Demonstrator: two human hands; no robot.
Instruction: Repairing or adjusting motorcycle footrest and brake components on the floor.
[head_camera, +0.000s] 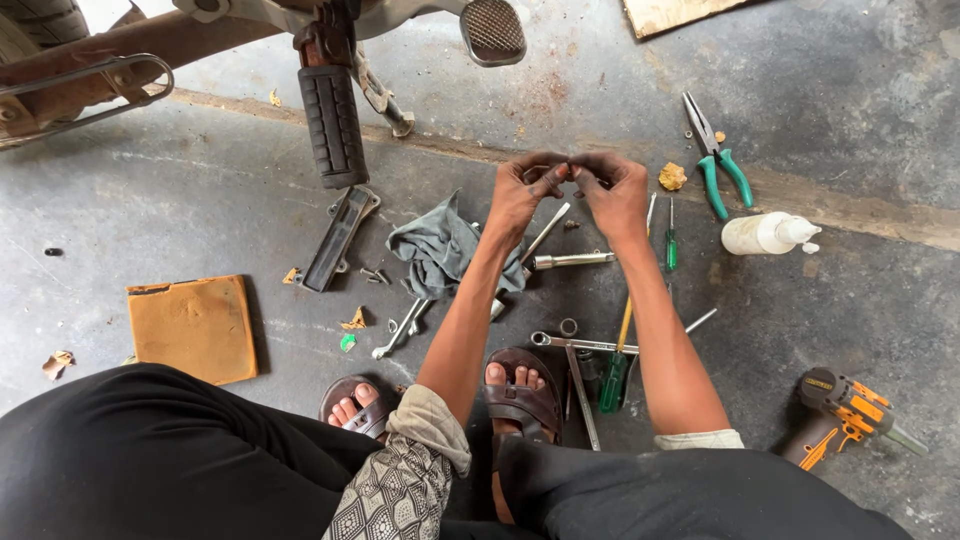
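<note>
My left hand (522, 190) and my right hand (615, 192) meet fingertip to fingertip above the concrete floor, pinching a small dark part (570, 170) between them; the part is too small to identify. Just below the hands lie a grey rag (440, 250), a metal socket bar (572, 260) and a thin green screwdriver (671, 240). My sandalled feet (520, 395) rest on the floor beneath my forearms.
A motorcycle footpeg (333, 125) and pedal (492, 30) hang at the top. Green-handled pliers (718, 165), a white squeeze bottle (768, 233), wrenches (585, 345), a cordless driver (845, 410), an orange pad (193, 327) and a black bracket (338, 238) lie around.
</note>
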